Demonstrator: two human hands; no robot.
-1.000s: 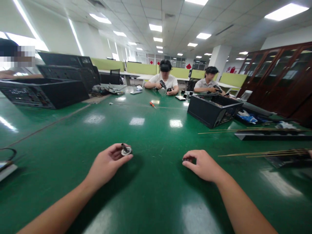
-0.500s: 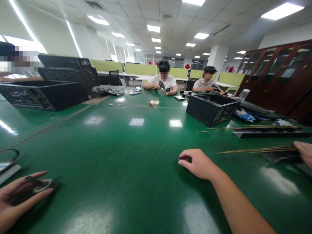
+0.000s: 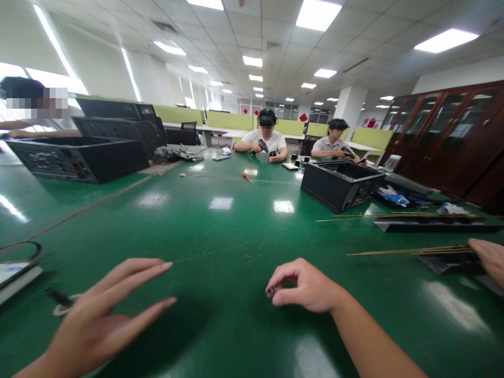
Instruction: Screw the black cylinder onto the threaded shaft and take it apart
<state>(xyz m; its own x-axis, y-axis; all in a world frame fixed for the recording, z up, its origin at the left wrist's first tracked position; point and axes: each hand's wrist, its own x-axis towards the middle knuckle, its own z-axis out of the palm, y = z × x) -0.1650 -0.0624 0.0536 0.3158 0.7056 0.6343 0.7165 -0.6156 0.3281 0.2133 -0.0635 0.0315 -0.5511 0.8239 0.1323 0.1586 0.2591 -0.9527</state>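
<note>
My left hand hovers over the green table at the lower left, fingers stretched and thumb apart, with nothing between them. Partly covered behind it lies a dark stubby object with a whitish ring at its base; I cannot make out its kind. Near the middle, my right hand is curled, fingertips and thumb pinching a small dark piece with light specks. That piece is mostly hidden by the fingers.
At right another person's hand rests by thin yellowish sticks. Black computer cases stand right and far left. An orange screwdriver lies ahead. A flat device with a cable is at the left edge. Co-workers sit across, some with drills.
My left hand has come away from the ringed object and moved right, its fingers now free. The right hand has shifted left and slightly down, still pinching the small piece.
</note>
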